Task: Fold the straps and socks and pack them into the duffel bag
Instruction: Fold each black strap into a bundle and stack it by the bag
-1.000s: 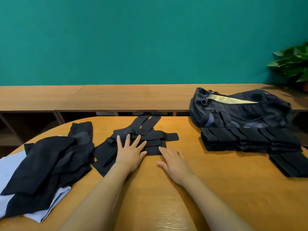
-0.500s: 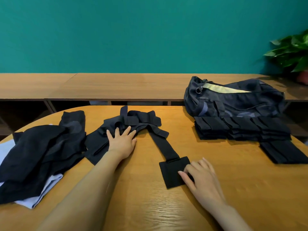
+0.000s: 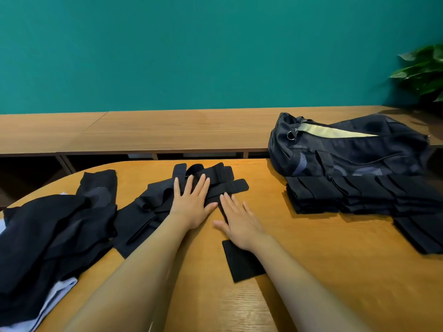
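Observation:
A tangle of black straps [image 3: 215,185] lies mid-table. My left hand [image 3: 191,202] presses flat on it with fingers spread. One strap runs toward me and ends in a square black pad [image 3: 242,262]. My right hand [image 3: 239,224] lies flat along that strap, fingers straight, its wrist over the pad's top edge. A heap of dark socks [image 3: 52,236] sits at the left. Folded black pieces [image 3: 354,197] are stacked at the right, in front of the dark duffel bag [image 3: 347,149], whose top shows a pale lining.
The round wooden table [image 3: 311,271] has bare room near me on the right. A light blue cloth [image 3: 60,293] lies under the sock heap. A long wooden bench [image 3: 167,130] runs behind the table. A green plant [image 3: 424,70] stands at the far right.
My right hand has moved from the pad's end up along the pulled-out strap toward the pile. My left hand has shifted a little to the right on the pile.

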A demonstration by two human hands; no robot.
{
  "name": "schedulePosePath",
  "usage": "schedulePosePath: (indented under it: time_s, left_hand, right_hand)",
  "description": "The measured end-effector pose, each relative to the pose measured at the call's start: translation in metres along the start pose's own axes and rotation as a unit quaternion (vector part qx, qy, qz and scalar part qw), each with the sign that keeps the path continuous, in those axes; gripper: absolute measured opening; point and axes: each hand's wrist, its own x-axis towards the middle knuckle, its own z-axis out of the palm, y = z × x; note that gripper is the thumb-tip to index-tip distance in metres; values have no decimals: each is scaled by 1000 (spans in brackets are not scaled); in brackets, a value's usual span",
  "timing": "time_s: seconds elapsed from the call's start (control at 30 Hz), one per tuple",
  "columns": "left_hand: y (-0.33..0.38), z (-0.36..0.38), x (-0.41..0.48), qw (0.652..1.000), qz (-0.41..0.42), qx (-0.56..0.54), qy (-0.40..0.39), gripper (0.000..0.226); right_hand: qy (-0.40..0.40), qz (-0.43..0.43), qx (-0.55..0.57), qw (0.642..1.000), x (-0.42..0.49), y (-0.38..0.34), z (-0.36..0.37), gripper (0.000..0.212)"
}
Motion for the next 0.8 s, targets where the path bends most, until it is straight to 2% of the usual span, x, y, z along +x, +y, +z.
schedulePosePath:
  time_s: [0.1, 0.17, 0.23, 0.4, 0.57, 0.8]
  left_hand:
    - [-5, 14, 9, 998, -41, -35, -23, 71]
    - [-3, 15, 15, 997, -61, -47, -29, 68]
    - [-1, 15, 19, 995, -77, -56, -32, 67]
    - [0, 15, 20, 994, -81, -61, -39, 66]
    - [1, 12, 20, 994, -84, -64, -41, 65]
    - [26, -6, -20, 992, -59, -105, 33, 59]
  right_hand:
    - [-27, 3, -9, 1000, -17, 1, 6, 78]
    - [-25, 3, -16, 1000, -41, 3, 7, 95]
    - [-9, 19, -18, 1000, -67, 5, 6, 101]
    - [9, 63, 2, 998, -119, 6, 7, 100]
    - [13, 89, -31, 995, -144, 10, 14, 79]
    - [-16, 96, 15, 995, -135, 7, 6, 120]
